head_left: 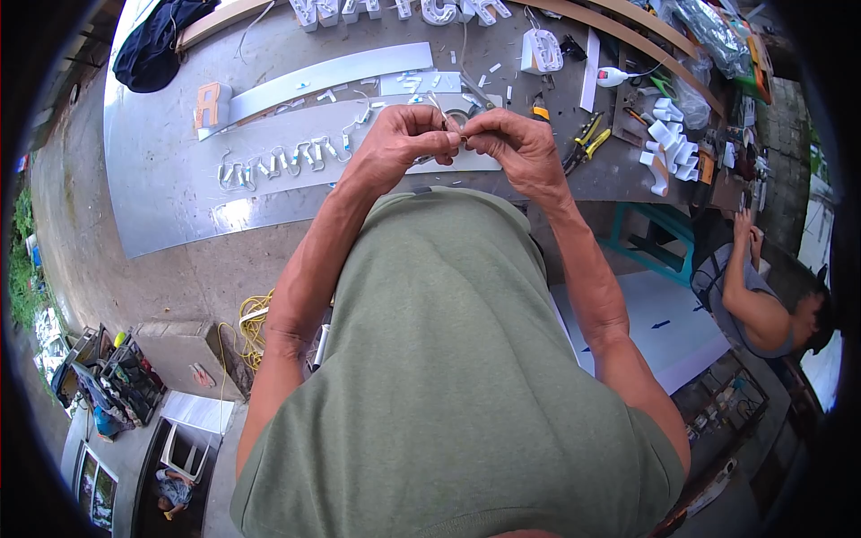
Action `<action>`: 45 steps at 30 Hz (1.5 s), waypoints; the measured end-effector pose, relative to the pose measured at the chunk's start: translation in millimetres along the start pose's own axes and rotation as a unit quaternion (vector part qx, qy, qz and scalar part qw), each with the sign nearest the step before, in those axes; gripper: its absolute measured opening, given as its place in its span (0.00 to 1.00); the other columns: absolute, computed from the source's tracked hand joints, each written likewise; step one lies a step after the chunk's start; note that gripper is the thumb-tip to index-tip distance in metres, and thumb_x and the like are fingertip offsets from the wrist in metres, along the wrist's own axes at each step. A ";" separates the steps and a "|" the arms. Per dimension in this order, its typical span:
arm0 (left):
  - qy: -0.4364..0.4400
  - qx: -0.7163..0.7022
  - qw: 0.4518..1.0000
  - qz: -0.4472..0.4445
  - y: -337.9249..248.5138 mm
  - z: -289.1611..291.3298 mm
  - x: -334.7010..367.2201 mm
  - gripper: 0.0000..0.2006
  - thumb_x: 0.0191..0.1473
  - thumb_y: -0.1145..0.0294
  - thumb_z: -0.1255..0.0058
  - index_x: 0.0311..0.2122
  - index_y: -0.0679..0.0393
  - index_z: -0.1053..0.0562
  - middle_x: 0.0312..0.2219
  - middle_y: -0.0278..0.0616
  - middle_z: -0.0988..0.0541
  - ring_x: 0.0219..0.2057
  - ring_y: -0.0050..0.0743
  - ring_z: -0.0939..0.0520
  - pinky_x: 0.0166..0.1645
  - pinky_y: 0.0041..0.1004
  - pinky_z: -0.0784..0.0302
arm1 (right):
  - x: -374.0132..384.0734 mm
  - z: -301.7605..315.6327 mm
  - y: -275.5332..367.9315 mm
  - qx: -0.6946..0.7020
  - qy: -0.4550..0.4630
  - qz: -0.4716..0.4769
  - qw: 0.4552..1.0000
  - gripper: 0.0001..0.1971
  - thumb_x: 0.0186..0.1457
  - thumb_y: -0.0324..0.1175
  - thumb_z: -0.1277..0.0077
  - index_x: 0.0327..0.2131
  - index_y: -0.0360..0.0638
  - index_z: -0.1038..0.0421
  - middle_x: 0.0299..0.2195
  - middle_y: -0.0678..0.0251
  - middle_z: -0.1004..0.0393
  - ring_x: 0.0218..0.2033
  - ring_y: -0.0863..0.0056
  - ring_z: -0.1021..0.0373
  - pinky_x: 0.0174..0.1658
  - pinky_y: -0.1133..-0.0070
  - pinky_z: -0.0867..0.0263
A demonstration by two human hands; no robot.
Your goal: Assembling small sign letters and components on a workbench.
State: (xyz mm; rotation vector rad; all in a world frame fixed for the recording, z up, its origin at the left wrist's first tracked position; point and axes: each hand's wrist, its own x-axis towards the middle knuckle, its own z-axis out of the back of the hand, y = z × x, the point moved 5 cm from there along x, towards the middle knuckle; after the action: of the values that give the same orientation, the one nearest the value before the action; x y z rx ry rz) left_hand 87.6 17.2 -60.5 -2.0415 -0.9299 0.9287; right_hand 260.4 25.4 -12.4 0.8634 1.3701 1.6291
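My left hand [401,142] and my right hand [522,151] meet above the near edge of the workbench, fingertips pinched close together on thin wire [463,140]. Most of the wire is hidden by the fingers, so I cannot tell whether its ends are joined. Left of my hands, a zigzag string of small white-and-blue LED modules [291,161] lies on a clear sheet [170,197]. A roll of tape [460,116] shows partly behind my fingers. To the right are yellow-handled pliers [596,143] and an orange-and-black handled tool [540,109].
White channel letters [399,11] stand along the back of the bench, and an orange-faced letter [210,108] at left. White strips [332,76] and scraps lie between. White letter shells [673,148] and a glue bottle [613,77] are at right. Another person [762,296] sits at far right.
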 end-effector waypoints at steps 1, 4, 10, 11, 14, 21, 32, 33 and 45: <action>-0.002 0.009 1.000 0.002 -0.8 -0.4 -0.3 0.07 0.54 0.72 0.39 0.35 0.65 0.22 0.27 0.39 0.19 0.29 0.23 0.19 0.38 0.25 0.23 | 0.2 0.4 -1.0 0.000 0.000 0.000 1.000 0.07 0.56 0.23 0.41 0.39 0.38 0.21 0.32 0.69 0.20 0.33 0.81 0.25 0.37 0.81 0.27; -0.003 0.014 1.000 0.006 -1.8 -2.1 -1.1 0.08 0.54 0.71 0.39 0.35 0.65 0.22 0.27 0.39 0.19 0.29 0.23 0.19 0.38 0.25 0.23 | 0.3 0.8 -0.2 -0.015 0.003 0.031 0.999 0.06 0.55 0.23 0.41 0.38 0.38 0.21 0.33 0.68 0.20 0.34 0.80 0.25 0.39 0.80 0.27; -0.001 0.015 1.000 0.007 -5.1 -5.0 -1.1 0.09 0.54 0.71 0.39 0.35 0.65 0.22 0.26 0.39 0.20 0.29 0.23 0.20 0.38 0.25 0.24 | 1.8 0.3 6.0 -0.062 0.003 0.075 0.995 0.06 0.55 0.24 0.40 0.37 0.38 0.23 0.32 0.66 0.21 0.34 0.77 0.24 0.39 0.78 0.27; -0.001 0.015 1.000 0.007 -5.3 -5.3 -1.5 0.09 0.54 0.71 0.39 0.35 0.65 0.22 0.26 0.39 0.20 0.29 0.23 0.20 0.38 0.25 0.24 | 2.3 -0.3 8.9 -0.073 0.003 0.083 0.994 0.05 0.55 0.25 0.40 0.36 0.39 0.23 0.31 0.66 0.21 0.33 0.76 0.24 0.38 0.78 0.27; 0.002 0.006 1.000 0.010 -5.8 -5.6 -2.5 0.09 0.54 0.70 0.38 0.35 0.65 0.22 0.26 0.39 0.20 0.28 0.23 0.20 0.38 0.26 0.24 | 3.9 -0.6 11.5 -0.099 0.012 0.101 0.990 0.05 0.55 0.26 0.40 0.36 0.39 0.25 0.30 0.66 0.22 0.32 0.74 0.24 0.36 0.78 0.28; 0.017 0.001 1.000 0.004 -7.8 -3.2 -3.0 0.08 0.55 0.72 0.39 0.35 0.66 0.22 0.27 0.40 0.19 0.29 0.24 0.20 0.38 0.27 0.23 | 3.0 -4.2 17.2 -0.153 0.002 0.133 0.979 0.05 0.56 0.25 0.41 0.36 0.38 0.25 0.31 0.65 0.22 0.30 0.74 0.25 0.35 0.78 0.28; 0.011 -0.040 0.999 0.008 0.8 2.1 -2.8 0.09 0.57 0.73 0.41 0.40 0.67 0.21 0.31 0.43 0.18 0.31 0.28 0.18 0.41 0.30 0.20 | 2.5 0.6 8.8 -0.084 0.009 0.074 0.994 0.07 0.56 0.25 0.41 0.39 0.37 0.23 0.32 0.66 0.20 0.31 0.78 0.25 0.35 0.80 0.28; 0.011 -0.039 0.999 0.006 0.5 2.3 -2.7 0.09 0.57 0.73 0.41 0.40 0.67 0.21 0.31 0.43 0.18 0.31 0.28 0.18 0.41 0.31 0.19 | 2.4 0.5 10.9 -0.111 -0.002 0.089 0.990 0.06 0.56 0.24 0.42 0.39 0.37 0.23 0.32 0.66 0.20 0.31 0.78 0.24 0.35 0.80 0.27; -0.029 -0.045 0.998 0.031 -1.1 2.7 -8.8 0.10 0.57 0.73 0.41 0.41 0.69 0.21 0.32 0.45 0.17 0.32 0.29 0.17 0.42 0.31 0.19 | 5.3 -2.6 7.5 -0.148 -0.018 0.114 0.982 0.05 0.54 0.23 0.42 0.35 0.38 0.25 0.30 0.66 0.21 0.28 0.77 0.24 0.33 0.79 0.27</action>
State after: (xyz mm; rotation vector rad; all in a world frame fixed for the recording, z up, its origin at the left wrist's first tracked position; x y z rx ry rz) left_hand 80.8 11.3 -58.2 -2.1402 -0.9605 1.0011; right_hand 254.7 28.6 -5.5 0.8901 0.9978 1.9228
